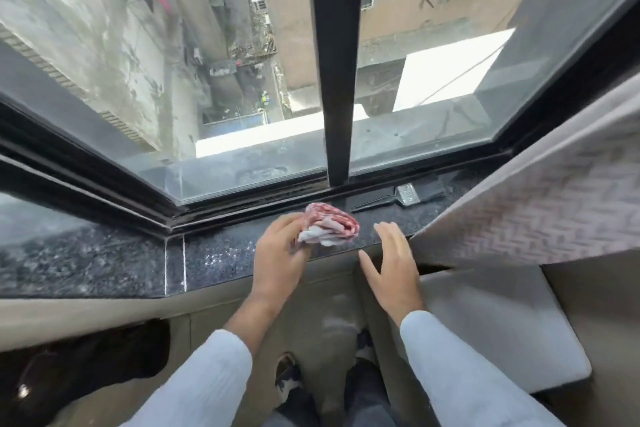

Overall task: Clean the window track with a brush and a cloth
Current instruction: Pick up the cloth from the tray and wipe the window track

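Note:
A bunched red-and-white cloth sits on the dark granite sill, and my left hand grips its left end. To the cloth's right, my right hand hovers flat over the sill's front edge with fingers spread, holding nothing. A black flat brush with a metal ferrule lies on the sill farther right, close to the dark window track, which runs along the base of the glass. A black vertical window frame bar stands down into the track just behind the cloth.
A patterned pink-and-white curtain hangs over the sill on the right. Below it is a light cushioned seat. A dark object rests at lower left. My feet stand on the floor under the sill.

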A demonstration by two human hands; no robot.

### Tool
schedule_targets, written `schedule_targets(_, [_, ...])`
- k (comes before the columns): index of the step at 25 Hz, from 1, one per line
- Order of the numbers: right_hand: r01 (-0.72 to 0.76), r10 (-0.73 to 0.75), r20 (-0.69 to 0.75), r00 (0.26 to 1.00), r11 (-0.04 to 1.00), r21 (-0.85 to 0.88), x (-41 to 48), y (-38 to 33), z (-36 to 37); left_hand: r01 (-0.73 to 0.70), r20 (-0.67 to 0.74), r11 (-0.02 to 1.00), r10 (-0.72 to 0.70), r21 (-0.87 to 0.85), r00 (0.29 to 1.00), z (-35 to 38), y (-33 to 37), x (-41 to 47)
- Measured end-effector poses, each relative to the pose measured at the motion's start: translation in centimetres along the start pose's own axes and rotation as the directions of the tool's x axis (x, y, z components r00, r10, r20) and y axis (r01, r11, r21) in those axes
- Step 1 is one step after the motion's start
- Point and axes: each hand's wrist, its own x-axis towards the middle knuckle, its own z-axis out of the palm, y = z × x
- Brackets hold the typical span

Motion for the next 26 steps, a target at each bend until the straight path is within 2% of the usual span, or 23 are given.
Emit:
schedule_targets(1, [0.027,-0.021,0.034,0.999,0.981,-0.194,0.2,0.7,0.6,-0.235,0.063,0.958,0.228,0.162,0.972,-0.5,-0.6,1.6])
schedule_targets(2, [0.067,-0.044,0.074,0.996,0.93,-0.361,0.2,1.4,1.3,-0.43,0.162,0.868,0.4,0.25,0.902,-0.3,-1.0,3.4])
schedule_targets(3, [0.115,-0.071,0.109,0.991,0.873,-0.474,0.2,1.7,1.8,-0.576,0.277,0.761,0.509,0.298,0.815,0.3,-1.4,4.9])
schedule_targets(5, [0.169,-0.115,0.131,0.985,0.815,-0.555,0.2,2.7,2.5,-0.755,0.481,0.588,0.592,0.29,0.647,2.3,-1.6,6.6])
schedule_targets(7, [0.181,-0.121,0.141,0.983,0.801,-0.571,0.6,3.0,3.0,-0.819,0.609,0.527,0.579,0.228,0.542,3.3,-3.2,6.8])
schedule_targets(8, [0.184,-0.12,0.148,0.982,0.794,-0.579,0.7,3.2,3.3,-0.814,0.636,0.542,0.558,0.207,0.533,3.2,-4.4,6.4])
schedule_targets(10, [0.187,-0.125,0.144,0.982,0.777,-0.602,0.7,3.6,3.7,-0.775,0.646,0.597,0.511,0.209,0.568,1.7,-6.7,5.3])
schedule_targets(14, [0.178,-0.123,0.132,0.984,0.776,-0.605,0.6,3.8,4.2,-0.727,0.604,0.574,0.442,0.377,0.663,-3.8,-11.4,3.5])
schedule_targets(16, [0.177,-0.137,0.112,0.984,0.775,-0.607,0.6,3.9,4.5,-0.674,0.576,0.549,0.373,0.495,0.727,-7.5,-13.7,2.1])
schedule_targets(18, [0.186,-0.169,0.086,0.982,0.778,-0.6,0.6,4.2,4.8,-0.555,0.499,0.547,0.266,0.626,0.825,-11.1,-15.3,0.2])
schedule_targets(20, [0.192,-0.194,0.062,0.979,0.784,-0.591,0.7,4.5,5.0,-0.319,0.341,0.586,0.077,0.745,0.937,-13.4,-15.8,-1.3])
schedule_targets(21, [0.19,-0.198,0.051,0.979,0.788,-0.586,0.7,4.6,5.1,-0.164,0.238,0.606,-0.042,0.778,0.97,-13.7,-15.5,-1.8])
schedule_targets(23, [0.185,-0.201,0.037,0.979,0.791,-0.583,0.7,4.5,5.2,0.169,0.011,0.611,-0.279,0.773,0.96,-13.0,-14.4,-2.3])
schedule_targets(25, [0.185,-0.199,0.041,0.979,0.792,-0.582,0.6,4.4,5.3,0.432,-0.166,0.595,-0.449,0.678,0.878,-11.6,-13.0,-2.2])
schedule_targets(26, [0.183,-0.197,0.04,0.98,0.791,-0.583,0.6,4.3,5.3,0.506,-0.212,0.589,-0.497,0.63,0.842,-10.9,-12.5,-2.1])
